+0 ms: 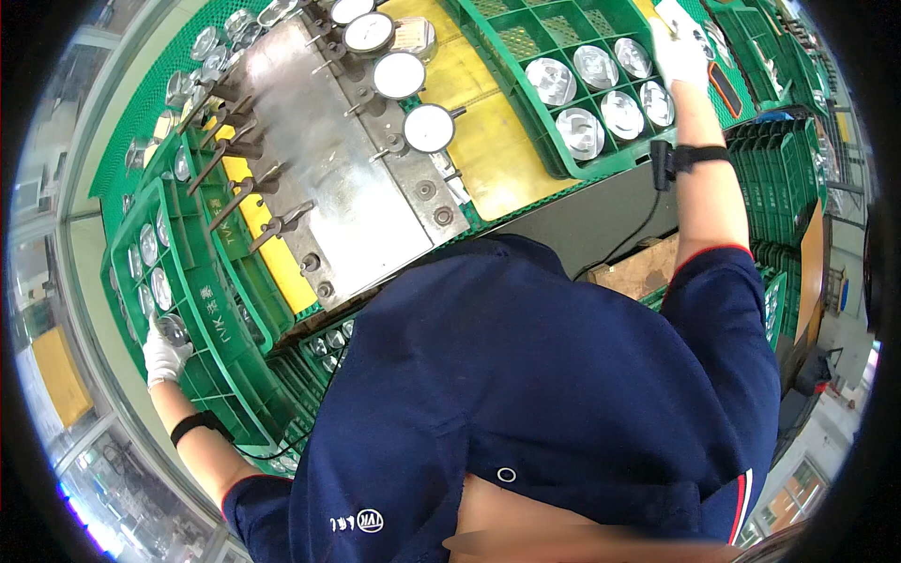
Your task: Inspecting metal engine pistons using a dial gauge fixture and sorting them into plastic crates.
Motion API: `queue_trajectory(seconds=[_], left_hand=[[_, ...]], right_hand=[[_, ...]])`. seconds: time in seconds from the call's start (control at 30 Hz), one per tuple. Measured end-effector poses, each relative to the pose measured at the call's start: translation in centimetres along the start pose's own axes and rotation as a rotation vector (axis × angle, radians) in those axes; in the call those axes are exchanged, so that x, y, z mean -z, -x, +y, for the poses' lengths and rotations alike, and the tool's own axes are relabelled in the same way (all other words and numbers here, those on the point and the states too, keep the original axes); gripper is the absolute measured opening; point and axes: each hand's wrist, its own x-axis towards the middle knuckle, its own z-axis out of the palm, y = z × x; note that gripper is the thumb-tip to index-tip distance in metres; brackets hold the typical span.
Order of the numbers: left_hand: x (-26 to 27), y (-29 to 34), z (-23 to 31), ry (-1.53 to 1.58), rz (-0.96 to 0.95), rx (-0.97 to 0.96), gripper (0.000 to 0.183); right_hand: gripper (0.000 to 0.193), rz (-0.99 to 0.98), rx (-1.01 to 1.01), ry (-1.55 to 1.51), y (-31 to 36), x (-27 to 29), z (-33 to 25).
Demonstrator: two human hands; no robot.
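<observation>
My left hand (167, 358), in a white glove, reaches into a green divided crate (211, 305) on the left. Its fingers close on the rim of a silver piston (174, 328) in one compartment. Several more pistons (148, 244) sit in that crate. Far to the right, my right hand (678, 58), also gloved, is beside the upper right corner of another green crate (549, 150). The fingers look closed near a small metallic part (702, 41); what they hold is unclear. Several pistons (623, 114) fill compartments of this crate.
Between the crates lies a steel plate fixture (361, 225) with clamp levers (282, 225) and several dial gauges (429, 128). Loose pistons (206, 42) stand behind it on green mesh. An orange-edged black device (725, 90) lies right of my right hand. Stacked green crates (774, 178) are farther right.
</observation>
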Motion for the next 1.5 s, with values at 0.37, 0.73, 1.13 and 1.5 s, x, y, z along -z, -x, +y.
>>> queue_trajectory(seconds=[0.37, 0.73, 1.13, 1.5], left_hand=[[5.7, 19.2, 27.0, 0.419, 0.454, -0.767, 0.077], [1.5, 17.0, 38.4, 0.090, 0.215, -1.123, 0.073], [-4.0, 14.8, 39.2, 0.236, 0.501, -0.956, 0.084], [-4.3, 11.6, 39.8, 0.478, 0.473, -1.002, 0.084]], right_hand=[[0.037, -0.336, 0.032, -0.948, 9.2, 4.2, -12.3], [0.038, -0.768, 0.387, -1.297, 19.5, 7.6, -26.4], [0.081, -1.617, 0.025, -1.152, 24.0, 7.8, -27.5], [0.091, -1.637, -0.183, -1.405, 24.7, 6.4, -28.6]])
